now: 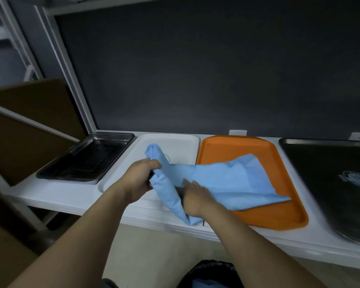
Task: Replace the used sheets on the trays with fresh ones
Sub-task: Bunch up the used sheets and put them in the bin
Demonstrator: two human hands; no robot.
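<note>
Blue sheet (pixel 227 179) — one large piece of thin cloth or paper, half gathered, lying across two trays at once. Its bunched left end stands up over the white tray (pixel 175 140); its loose right half drapes flat onto the orange tray (pixel 279 217), one corner pointing toward the tray's right rim. Left hand (pixel 139 181) has its grip pressed together around the bunched part, fingers wrapped over the fold, which holds the gathered end off the tray. Right hand (pixel 195 202) lies on the sheet near the counter's front edge, fingers spread and partly tucked under a fold; whether it pinches the fabric or only presses on it I cannot tell. Judgement: the sheet is being drawn together into a bundle, so this reads as the used one coming off rather than a fresh one going down — not certain. Outward: trays sit side by side along a white counter (pixel 60 196) against a dark wall, a small steel tray (pixel 87 159) at far left, bare, and a large steel tray (pixel 330 183) at far right carrying a mark or object too blurred to name. Below the counter, at the bottom edge of view, a dark bin (pixel 212 273) with something blue inside — plausibly where discarded sheets go, placed within easy drop of the hands.
</note>
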